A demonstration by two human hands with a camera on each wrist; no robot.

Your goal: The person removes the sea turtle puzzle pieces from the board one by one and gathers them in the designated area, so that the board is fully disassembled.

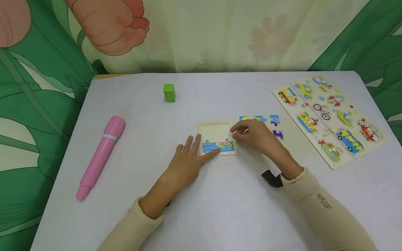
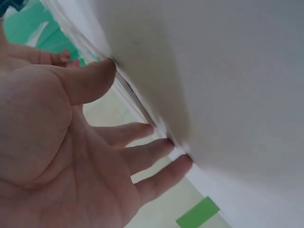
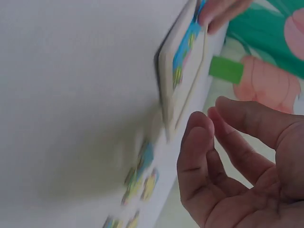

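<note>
A small wooden puzzle tray (image 1: pixel 215 131) lies mid-table with joined blue jigsaw pieces (image 1: pixel 211 146) along its near side. My left hand (image 1: pixel 184 162) rests at its left and near edges, fingers spread and thumb across the lower corner; the left wrist view shows this palm (image 2: pixel 71 142) with fingertips down on the surface. By the tray's right edge is my right hand (image 1: pixel 256 136), fingers loosely bent. Between its thumb and fingers (image 3: pixel 197 142) nothing shows in the right wrist view. Beyond and beside it lie loose jigsaw pieces (image 1: pixel 274 120), some partly covered by the hand.
A wooden board with vehicle pictures (image 1: pixel 323 126) lies at the right. One green block (image 1: pixel 169 92) stands toward the back. On the left lies a pink microphone-shaped stick (image 1: pixel 100 158). Patterned curtains (image 1: pixel 209 31) hang behind the white table (image 1: pixel 216 217).
</note>
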